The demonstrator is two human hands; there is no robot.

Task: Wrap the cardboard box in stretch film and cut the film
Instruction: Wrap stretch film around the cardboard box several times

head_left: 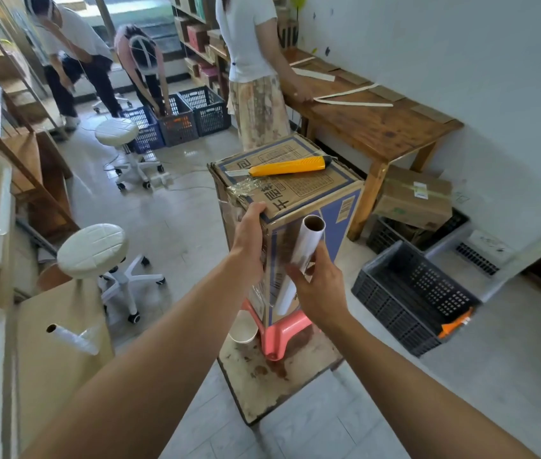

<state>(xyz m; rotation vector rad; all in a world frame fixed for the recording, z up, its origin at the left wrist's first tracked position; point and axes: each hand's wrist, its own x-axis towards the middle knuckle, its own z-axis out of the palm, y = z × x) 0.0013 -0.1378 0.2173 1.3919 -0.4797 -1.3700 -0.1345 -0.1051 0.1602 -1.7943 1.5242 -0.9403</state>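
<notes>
The left hand (249,233) covers the near top corner of the cardboard box (298,193), and its fingers go out of sight behind the box's left side. The right hand (320,286) hides the middle of the film roll (305,246). The box hides most of the pink stool (282,332) below it. The printed text on the box is too blurred to read.

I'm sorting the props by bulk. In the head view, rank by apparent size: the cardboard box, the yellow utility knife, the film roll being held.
1. cardboard box, clearly largest.
2. film roll in the right hand, partly hidden.
3. yellow utility knife; looks close to the roll's length, so unsure.
</notes>
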